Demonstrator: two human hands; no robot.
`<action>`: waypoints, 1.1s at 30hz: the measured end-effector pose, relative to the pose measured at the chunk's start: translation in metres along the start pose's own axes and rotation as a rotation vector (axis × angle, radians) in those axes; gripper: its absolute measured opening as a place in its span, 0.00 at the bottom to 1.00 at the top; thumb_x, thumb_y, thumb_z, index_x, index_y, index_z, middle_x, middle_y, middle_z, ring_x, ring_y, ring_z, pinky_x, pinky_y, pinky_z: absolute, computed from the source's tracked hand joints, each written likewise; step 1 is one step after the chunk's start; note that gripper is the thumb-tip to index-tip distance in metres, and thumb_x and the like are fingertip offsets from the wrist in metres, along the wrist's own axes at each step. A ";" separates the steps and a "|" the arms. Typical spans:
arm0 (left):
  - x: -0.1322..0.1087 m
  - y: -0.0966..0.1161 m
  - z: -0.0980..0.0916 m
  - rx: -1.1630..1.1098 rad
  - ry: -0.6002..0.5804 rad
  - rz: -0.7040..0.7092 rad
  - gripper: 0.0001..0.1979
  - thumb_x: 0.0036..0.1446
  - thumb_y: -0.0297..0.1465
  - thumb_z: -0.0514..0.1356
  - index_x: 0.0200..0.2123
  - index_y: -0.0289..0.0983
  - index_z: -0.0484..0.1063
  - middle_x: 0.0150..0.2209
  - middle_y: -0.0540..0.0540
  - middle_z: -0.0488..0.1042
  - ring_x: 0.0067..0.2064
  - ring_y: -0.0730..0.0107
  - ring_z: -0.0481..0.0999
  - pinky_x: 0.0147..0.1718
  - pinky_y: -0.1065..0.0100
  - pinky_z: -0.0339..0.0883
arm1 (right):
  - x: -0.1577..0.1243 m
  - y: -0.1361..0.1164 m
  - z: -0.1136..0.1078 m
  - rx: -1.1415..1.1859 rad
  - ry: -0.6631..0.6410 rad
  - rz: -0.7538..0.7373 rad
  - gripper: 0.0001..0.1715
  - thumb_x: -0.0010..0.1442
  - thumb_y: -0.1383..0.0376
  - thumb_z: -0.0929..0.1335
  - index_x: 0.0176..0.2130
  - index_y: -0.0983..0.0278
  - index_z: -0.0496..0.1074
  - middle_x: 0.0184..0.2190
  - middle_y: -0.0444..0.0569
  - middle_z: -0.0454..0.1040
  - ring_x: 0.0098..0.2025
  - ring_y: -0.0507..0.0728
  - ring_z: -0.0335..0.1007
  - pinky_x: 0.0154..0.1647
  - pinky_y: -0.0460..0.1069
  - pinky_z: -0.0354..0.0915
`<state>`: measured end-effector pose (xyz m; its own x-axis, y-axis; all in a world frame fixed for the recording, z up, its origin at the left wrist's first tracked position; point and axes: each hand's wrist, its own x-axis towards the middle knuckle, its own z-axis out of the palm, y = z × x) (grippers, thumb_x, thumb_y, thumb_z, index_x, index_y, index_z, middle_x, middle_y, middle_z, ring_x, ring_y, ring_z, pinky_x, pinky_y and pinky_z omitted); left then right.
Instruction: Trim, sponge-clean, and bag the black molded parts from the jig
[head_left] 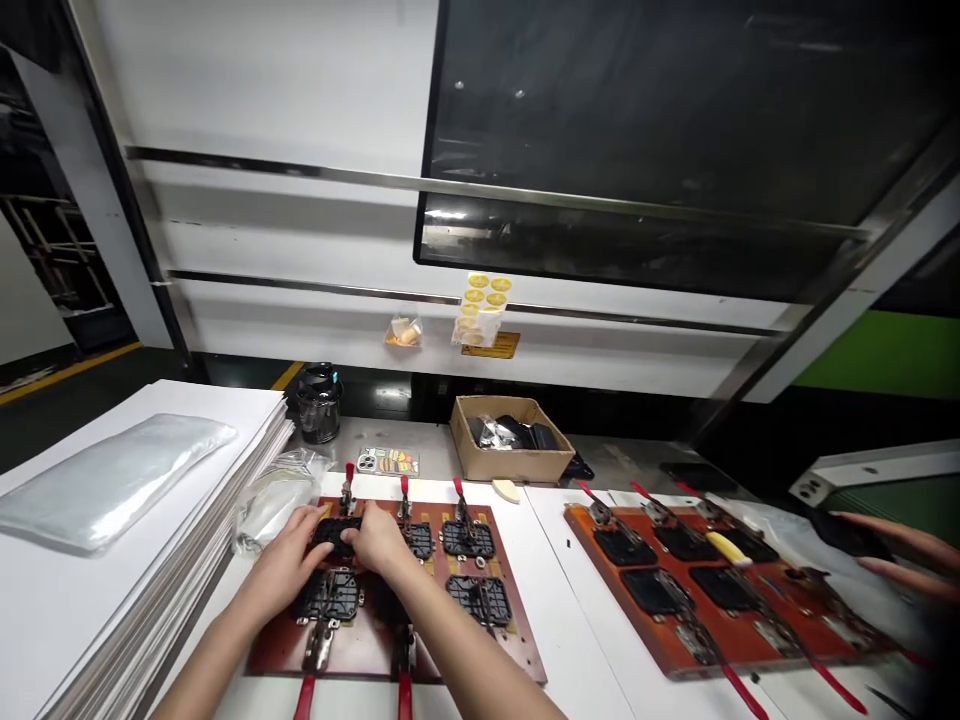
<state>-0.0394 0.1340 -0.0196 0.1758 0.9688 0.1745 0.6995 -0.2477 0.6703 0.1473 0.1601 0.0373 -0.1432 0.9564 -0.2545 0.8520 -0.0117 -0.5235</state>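
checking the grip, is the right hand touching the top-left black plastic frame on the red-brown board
Touching: the head view shows the right hand with fingers on the top-left black plastic frame.

The person's left hand [289, 562] and right hand [377, 538] are bare and slim-fingered; the slender, uncovered forearms [469, 640] run to the frame's bottom edge.

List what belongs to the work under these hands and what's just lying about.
In use: left hand, right hand, black moulded piece, brown clamp board, red-handled toggle clamps.

Lying about: stack of white sheets, clear plastic bag, cardboard box, black tumbler.
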 end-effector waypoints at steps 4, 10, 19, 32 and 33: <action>0.012 -0.017 0.014 0.043 -0.022 0.032 0.21 0.64 0.36 0.59 0.58 0.37 0.69 0.59 0.39 0.70 0.60 0.52 0.70 0.60 0.48 0.65 | 0.015 0.001 0.003 -0.135 -0.002 0.055 0.24 0.67 0.56 0.72 0.56 0.67 0.71 0.50 0.53 0.75 0.51 0.60 0.75 0.55 0.60 0.72; 0.014 -0.027 0.021 0.067 -0.043 0.025 0.21 0.67 0.36 0.57 0.61 0.41 0.68 0.63 0.43 0.67 0.62 0.54 0.68 0.61 0.48 0.63 | 0.043 -0.003 -0.023 -0.203 0.129 0.007 0.23 0.73 0.53 0.64 0.58 0.66 0.69 0.48 0.54 0.76 0.51 0.60 0.74 0.57 0.61 0.70; 0.026 -0.026 0.020 0.121 -0.107 -0.021 0.23 0.64 0.33 0.56 0.62 0.41 0.68 0.65 0.45 0.66 0.63 0.55 0.68 0.62 0.54 0.64 | 0.110 -0.034 -0.058 -0.174 -0.079 -0.209 0.17 0.71 0.55 0.68 0.47 0.66 0.74 0.45 0.50 0.76 0.45 0.56 0.75 0.50 0.56 0.73; 0.019 -0.024 0.013 0.131 -0.191 -0.035 0.20 0.67 0.42 0.53 0.59 0.45 0.66 0.61 0.45 0.67 0.57 0.53 0.74 0.54 0.56 0.69 | 0.126 -0.017 -0.021 -0.248 -0.040 -0.122 0.19 0.71 0.56 0.68 0.53 0.67 0.73 0.52 0.53 0.74 0.53 0.60 0.73 0.57 0.61 0.70; 0.019 -0.024 0.013 0.134 -0.192 -0.035 0.20 0.67 0.42 0.53 0.59 0.45 0.66 0.61 0.45 0.67 0.57 0.53 0.74 0.53 0.56 0.69 | 0.128 -0.015 -0.019 -0.243 -0.045 -0.113 0.19 0.71 0.56 0.68 0.53 0.67 0.73 0.51 0.53 0.74 0.53 0.60 0.73 0.56 0.60 0.71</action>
<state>-0.0438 0.1587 -0.0424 0.2695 0.9630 0.0035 0.7910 -0.2234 0.5696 0.1257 0.2881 0.0281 -0.2621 0.9336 -0.2442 0.9243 0.1701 -0.3417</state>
